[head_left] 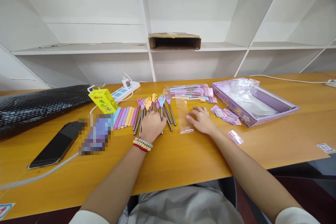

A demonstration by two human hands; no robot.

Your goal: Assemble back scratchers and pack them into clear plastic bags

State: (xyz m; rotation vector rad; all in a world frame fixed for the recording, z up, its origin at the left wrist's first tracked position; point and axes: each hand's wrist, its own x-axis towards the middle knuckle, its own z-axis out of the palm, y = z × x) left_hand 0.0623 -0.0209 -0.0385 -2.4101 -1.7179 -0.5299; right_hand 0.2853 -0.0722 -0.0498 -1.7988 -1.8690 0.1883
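My left hand [152, 126] rests curled over a bunch of back scratchers with metal rods [172, 114] and small hand-shaped heads [147, 103] in pink, purple, yellow and blue. Its fingertips are hidden, so what they hold, if anything, does not show. A row of pastel handle tubes [126, 117] lies to the left of the bunch. My right hand [201, 120] is open, palm down, its fingers apart and slightly bent at the right edge of a long clear plastic bag [183, 116]. The bag lies flat between my hands.
Packed back scratchers [191, 92] lie behind. Printed cards [226, 115] and a purple box [246, 114] with clear plastic are at right. At left are a yellow carton [103, 100], power strip [125, 91], phone [56, 144] and black wrapped bundle [44, 106]. White shelves [105, 48] stand behind.
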